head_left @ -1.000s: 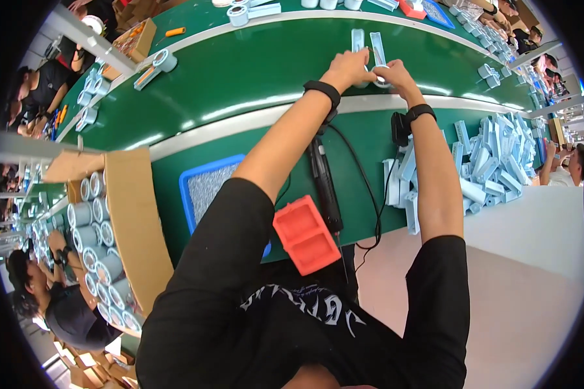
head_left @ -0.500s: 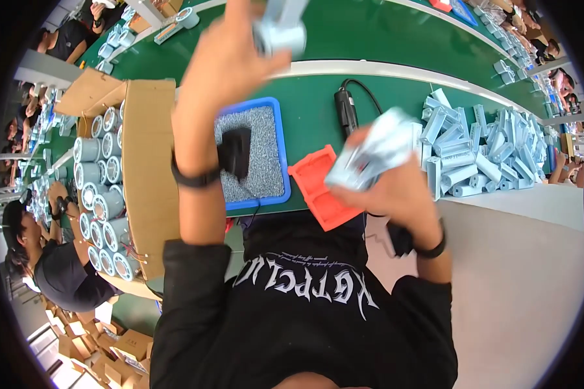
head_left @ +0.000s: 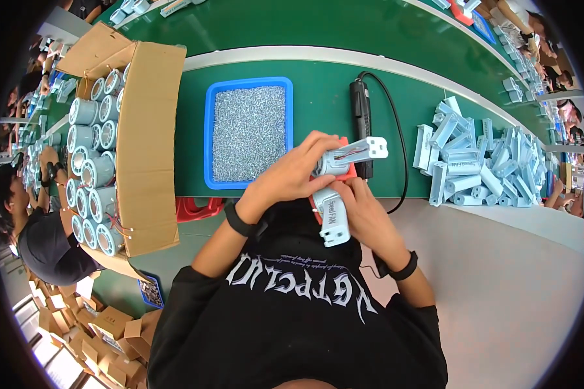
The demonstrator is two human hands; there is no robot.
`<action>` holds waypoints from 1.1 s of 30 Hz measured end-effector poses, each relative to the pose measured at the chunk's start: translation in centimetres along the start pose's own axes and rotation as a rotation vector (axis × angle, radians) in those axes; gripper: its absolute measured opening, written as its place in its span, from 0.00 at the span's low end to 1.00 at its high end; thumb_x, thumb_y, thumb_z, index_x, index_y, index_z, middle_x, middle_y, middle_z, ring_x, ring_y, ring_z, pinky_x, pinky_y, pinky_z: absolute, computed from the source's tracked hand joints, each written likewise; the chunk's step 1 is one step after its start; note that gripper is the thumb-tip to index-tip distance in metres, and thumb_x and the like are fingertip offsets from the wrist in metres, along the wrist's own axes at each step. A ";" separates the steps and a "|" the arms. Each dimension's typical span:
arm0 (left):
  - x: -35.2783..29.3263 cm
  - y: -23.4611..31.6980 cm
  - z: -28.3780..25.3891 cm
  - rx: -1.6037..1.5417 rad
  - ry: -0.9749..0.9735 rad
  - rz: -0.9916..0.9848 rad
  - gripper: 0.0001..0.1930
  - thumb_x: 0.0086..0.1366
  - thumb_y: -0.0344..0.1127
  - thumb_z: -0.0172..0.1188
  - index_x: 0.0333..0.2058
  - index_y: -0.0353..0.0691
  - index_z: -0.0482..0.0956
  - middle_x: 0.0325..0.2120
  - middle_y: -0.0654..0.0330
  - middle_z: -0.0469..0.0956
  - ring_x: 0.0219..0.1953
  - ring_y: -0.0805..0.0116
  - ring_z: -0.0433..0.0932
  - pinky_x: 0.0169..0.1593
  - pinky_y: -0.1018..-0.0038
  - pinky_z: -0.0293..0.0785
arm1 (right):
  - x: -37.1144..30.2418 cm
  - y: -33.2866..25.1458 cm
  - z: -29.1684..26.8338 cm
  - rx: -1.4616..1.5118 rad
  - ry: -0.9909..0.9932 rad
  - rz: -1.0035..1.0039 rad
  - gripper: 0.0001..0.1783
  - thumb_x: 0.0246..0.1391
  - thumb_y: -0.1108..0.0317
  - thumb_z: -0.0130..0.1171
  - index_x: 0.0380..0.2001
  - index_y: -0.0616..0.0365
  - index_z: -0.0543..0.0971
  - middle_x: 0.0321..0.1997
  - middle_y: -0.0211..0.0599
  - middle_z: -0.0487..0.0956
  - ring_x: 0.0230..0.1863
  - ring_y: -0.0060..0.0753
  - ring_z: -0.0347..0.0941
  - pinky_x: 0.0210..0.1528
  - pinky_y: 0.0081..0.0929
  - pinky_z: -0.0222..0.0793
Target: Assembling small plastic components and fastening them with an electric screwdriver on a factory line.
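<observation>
Both hands are together over a red fixture (head_left: 352, 172) at the bench's front edge, mostly covered by what lies on it. My left hand (head_left: 292, 170) is closed round a light blue fan housing (head_left: 360, 152), whose handle points right with thin red wires along its open channel. My right hand (head_left: 371, 217) has its fingers closed at the side of a light blue handle shell (head_left: 334, 220), which points toward me. Its fingertips are partly hidden where the two parts meet. Whether the parts touch or are joined, I cannot tell.
A blue tray (head_left: 209, 139) of small metal screws lies left of my hands. A black electric screwdriver (head_left: 361, 107) with a cord lies just beyond them. At right is a heap of light blue handle shells (head_left: 464, 162); at left, a cardboard box (head_left: 152, 149) of round housings.
Both hands came down and inward, bringing the fan housing and handle shell together over the red fixture. My left hand no longer covers the screw tray. A dark object over the tray is gone from there.
</observation>
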State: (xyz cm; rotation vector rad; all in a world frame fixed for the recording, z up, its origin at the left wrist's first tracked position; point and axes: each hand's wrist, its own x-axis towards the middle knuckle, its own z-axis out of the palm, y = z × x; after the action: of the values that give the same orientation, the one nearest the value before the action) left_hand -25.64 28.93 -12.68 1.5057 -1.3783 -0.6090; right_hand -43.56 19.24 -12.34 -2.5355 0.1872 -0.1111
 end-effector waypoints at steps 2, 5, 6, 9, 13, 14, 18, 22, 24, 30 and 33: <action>1.0 -0.8 -0.7 -0.004 0.015 0.028 0.25 0.50 0.27 0.60 0.49 0.43 0.66 0.45 0.51 0.66 0.46 0.48 0.70 0.46 0.64 0.70 | 1.2 0.3 -0.2 0.031 0.015 0.001 0.38 0.35 0.70 0.67 0.53 0.56 0.63 0.44 0.46 0.64 0.41 0.50 0.68 0.42 0.36 0.68; 3.0 -2.1 -1.9 -0.017 0.044 0.090 0.26 0.50 0.27 0.60 0.49 0.43 0.66 0.44 0.50 0.66 0.46 0.48 0.70 0.46 0.64 0.71 | 3.9 0.8 -0.8 0.087 0.046 0.008 0.35 0.36 0.71 0.66 0.51 0.58 0.65 0.44 0.47 0.65 0.42 0.52 0.68 0.43 0.36 0.67; 3.8 -2.3 -2.5 0.069 0.067 0.051 0.26 0.50 0.27 0.60 0.49 0.43 0.66 0.44 0.51 0.67 0.46 0.49 0.70 0.46 0.64 0.71 | 5.3 0.8 -0.8 0.097 0.099 0.018 0.34 0.36 0.70 0.67 0.50 0.58 0.66 0.44 0.47 0.64 0.43 0.52 0.68 0.43 0.37 0.68; 5.5 -2.6 -4.5 0.241 0.114 -0.030 0.24 0.49 0.26 0.60 0.48 0.42 0.67 0.44 0.52 0.67 0.46 0.50 0.70 0.45 0.64 0.71 | 9.0 0.8 -0.7 0.097 0.183 0.055 0.33 0.36 0.68 0.68 0.48 0.58 0.68 0.45 0.47 0.65 0.44 0.52 0.68 0.44 0.37 0.68; 6.2 -2.4 -6.4 0.318 -0.006 -0.228 0.22 0.50 0.27 0.59 0.46 0.37 0.69 0.45 0.54 0.67 0.46 0.54 0.69 0.46 0.68 0.69 | 10.3 1.2 -1.0 0.059 0.214 0.082 0.32 0.35 0.66 0.69 0.46 0.59 0.70 0.44 0.46 0.66 0.44 0.52 0.68 0.44 0.38 0.68; 6.0 -2.9 -6.1 0.357 0.018 -0.180 0.21 0.51 0.27 0.59 0.45 0.36 0.69 0.43 0.53 0.67 0.44 0.54 0.70 0.46 0.68 0.69 | 10.1 1.5 -1.2 0.037 0.184 0.066 0.32 0.34 0.64 0.70 0.46 0.59 0.70 0.44 0.45 0.67 0.44 0.51 0.68 0.44 0.38 0.68; 6.0 -4.1 -5.4 0.459 0.072 -0.085 0.18 0.52 0.30 0.59 0.43 0.35 0.71 0.41 0.53 0.69 0.42 0.52 0.71 0.45 0.66 0.69 | 10.2 1.7 -2.1 0.002 0.107 0.110 0.33 0.32 0.62 0.71 0.45 0.59 0.71 0.44 0.42 0.69 0.45 0.50 0.68 0.45 0.38 0.67; 6.5 -4.1 -5.4 0.512 0.050 -0.108 0.18 0.54 0.32 0.59 0.43 0.33 0.70 0.41 0.51 0.70 0.43 0.48 0.71 0.45 0.62 0.69 | 9.8 2.4 -2.3 0.025 0.093 0.113 0.34 0.32 0.61 0.71 0.46 0.58 0.71 0.47 0.40 0.69 0.46 0.49 0.68 0.48 0.37 0.66; 6.6 -3.8 -5.5 0.516 -0.012 -0.159 0.18 0.55 0.32 0.58 0.44 0.31 0.69 0.41 0.50 0.70 0.43 0.48 0.71 0.45 0.62 0.68 | 9.4 2.6 -2.6 0.031 0.102 0.114 0.35 0.32 0.61 0.71 0.47 0.58 0.71 0.48 0.40 0.69 0.46 0.49 0.67 0.49 0.37 0.66; 6.3 -4.3 -5.0 0.423 0.020 -0.125 0.19 0.56 0.32 0.57 0.46 0.31 0.67 0.43 0.49 0.70 0.43 0.47 0.70 0.46 0.61 0.68 | 6.4 5.0 -6.5 -0.103 0.232 0.136 0.32 0.41 0.64 0.66 0.51 0.58 0.68 0.46 0.44 0.73 0.46 0.49 0.68 0.50 0.36 0.65; 6.4 -3.9 -5.0 0.380 0.010 -0.137 0.20 0.56 0.31 0.56 0.47 0.31 0.65 0.44 0.48 0.70 0.44 0.47 0.71 0.47 0.62 0.68 | 2.8 8.2 -10.3 -0.412 0.385 0.638 0.25 0.47 0.63 0.60 0.48 0.59 0.70 0.44 0.51 0.75 0.41 0.52 0.72 0.43 0.40 0.68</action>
State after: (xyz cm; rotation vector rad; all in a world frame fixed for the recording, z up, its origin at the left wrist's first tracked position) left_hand -18.07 24.03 -12.54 1.9146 -1.4479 -0.4367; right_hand -42.93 6.34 -8.38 -2.6854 1.2644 -0.3313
